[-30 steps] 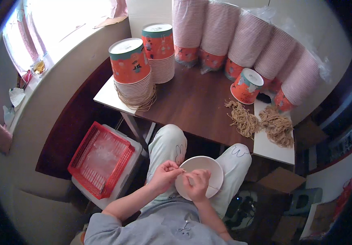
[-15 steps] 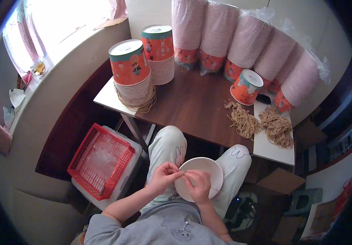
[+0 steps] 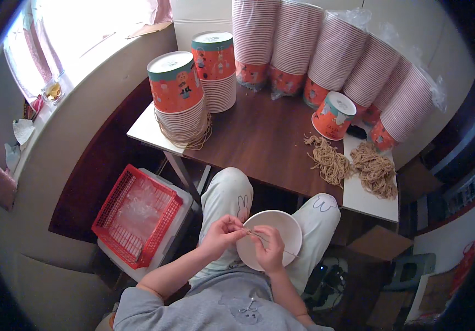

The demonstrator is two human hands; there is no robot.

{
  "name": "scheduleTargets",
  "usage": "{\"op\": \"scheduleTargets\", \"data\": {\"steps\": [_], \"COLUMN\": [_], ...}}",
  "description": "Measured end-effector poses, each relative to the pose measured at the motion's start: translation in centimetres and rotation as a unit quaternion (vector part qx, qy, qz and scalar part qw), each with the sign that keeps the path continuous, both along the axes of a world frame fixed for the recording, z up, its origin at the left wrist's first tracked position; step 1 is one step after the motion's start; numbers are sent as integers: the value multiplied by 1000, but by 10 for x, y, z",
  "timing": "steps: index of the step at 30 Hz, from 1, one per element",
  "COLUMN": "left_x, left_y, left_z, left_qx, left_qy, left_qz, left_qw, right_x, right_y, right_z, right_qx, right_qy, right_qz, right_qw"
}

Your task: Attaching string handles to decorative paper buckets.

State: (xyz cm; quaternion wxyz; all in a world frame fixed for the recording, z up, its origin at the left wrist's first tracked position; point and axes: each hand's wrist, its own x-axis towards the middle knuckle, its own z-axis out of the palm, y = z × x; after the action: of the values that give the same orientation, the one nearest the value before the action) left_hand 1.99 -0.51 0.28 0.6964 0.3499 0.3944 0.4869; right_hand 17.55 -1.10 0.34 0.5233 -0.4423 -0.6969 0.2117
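Note:
An orange-type paper bucket's white inside, or a white bowl (image 3: 288,231), faces up between my thighs; its outer wall is hidden. Over its left rim my left hand (image 3: 223,234) pinches a thin cord, its fingertips closed. My right hand (image 3: 269,248) meets it there, thumb and fingers closed on the same cord (image 3: 290,254), whose loose end trails past my right hand across the white inside. Exactly how the cord runs between my fingertips is too small to make out.
The brown table (image 3: 259,138) ahead bears stacked orange buckets (image 3: 177,91) ringed with cord loops, one upturned bucket (image 3: 332,118), two tan cord heaps (image 3: 328,163) and tall bagged bucket stacks (image 3: 334,52). At left, a red basket (image 3: 119,193) holding clear plastic sits on a pale bin.
My right thumb and fingers have shifted slightly at the cord, with the fingers a little more raised. Both hands stay at the same place over the rim.

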Motion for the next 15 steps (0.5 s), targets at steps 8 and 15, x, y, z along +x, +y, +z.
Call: {"op": "scheduleTargets", "data": {"steps": [8,15], "left_x": [2,2], "left_y": [-1,-1], "left_z": [1,-1], "left_qx": [-13,-13], "left_qy": [-42,-61], "left_qz": [-9,-1], "left_qw": [999,998], "right_x": [0,0], "right_y": [0,2], "right_z": [-4,-3], "right_qx": [-34,11], "right_qy": [38,24], "right_qz": [20,16], "right_qw": [998,1000]}}
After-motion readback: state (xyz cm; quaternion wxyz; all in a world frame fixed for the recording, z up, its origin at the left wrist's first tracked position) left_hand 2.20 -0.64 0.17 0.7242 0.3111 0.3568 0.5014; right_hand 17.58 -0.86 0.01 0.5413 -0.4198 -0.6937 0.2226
